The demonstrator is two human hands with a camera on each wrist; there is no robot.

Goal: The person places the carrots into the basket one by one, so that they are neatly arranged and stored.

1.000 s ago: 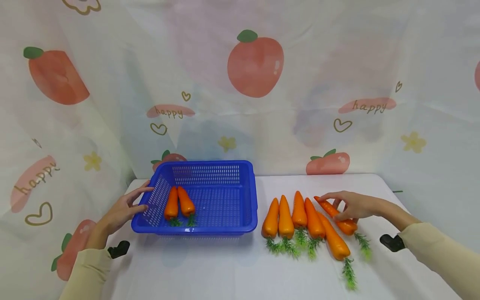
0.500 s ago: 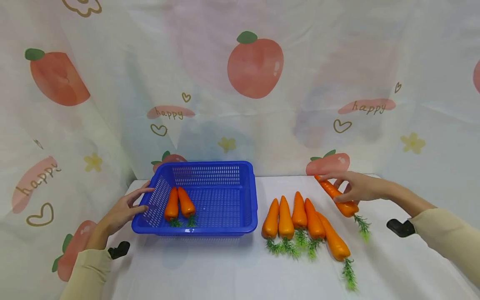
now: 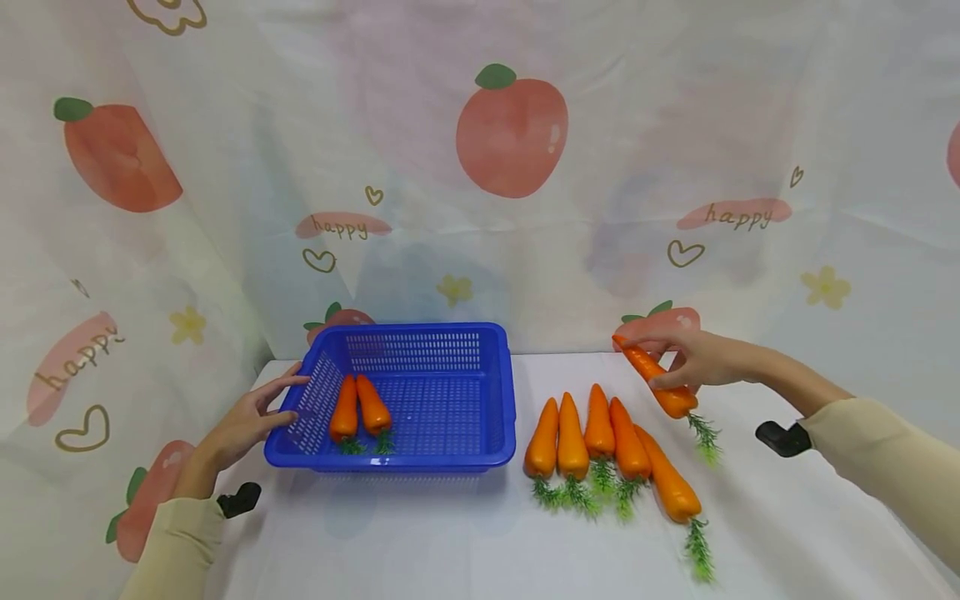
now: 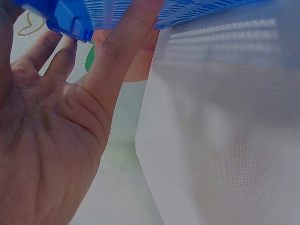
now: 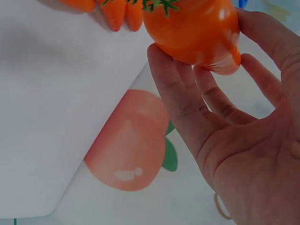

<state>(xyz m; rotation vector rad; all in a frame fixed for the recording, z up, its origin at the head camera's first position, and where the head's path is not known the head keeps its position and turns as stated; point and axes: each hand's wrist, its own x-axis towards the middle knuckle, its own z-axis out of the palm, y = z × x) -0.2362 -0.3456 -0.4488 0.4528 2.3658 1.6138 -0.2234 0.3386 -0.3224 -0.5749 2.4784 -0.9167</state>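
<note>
In the head view my right hand (image 3: 708,357) holds an orange carrot (image 3: 678,403) with a green leafy top, thumb on one side and fingers on the other. The right wrist view shows fingertips against its thick end. My left hand (image 3: 243,423) rests at the left rim of a blue plastic basket (image 3: 420,460), thumb and forefinger spread apart. In the left wrist view its fingers reach up to the basket's slotted side. Two carrots (image 3: 344,408) lie inside the basket. Several more carrots (image 3: 572,446) lie in a row on the white table, nearer than the held one.
The white table (image 3: 420,542) ends against a fruit-printed cloth (image 3: 570,275) at the back and sides. Leafy carrot tops (image 3: 699,552) point toward the front edge. A black wrist device (image 3: 783,438) sits at the right sleeve, another (image 3: 240,500) at the left.
My right hand has lifted the carrot away from the row, moving it toward the back, then slightly left. The left hand and basket have stayed put.
</note>
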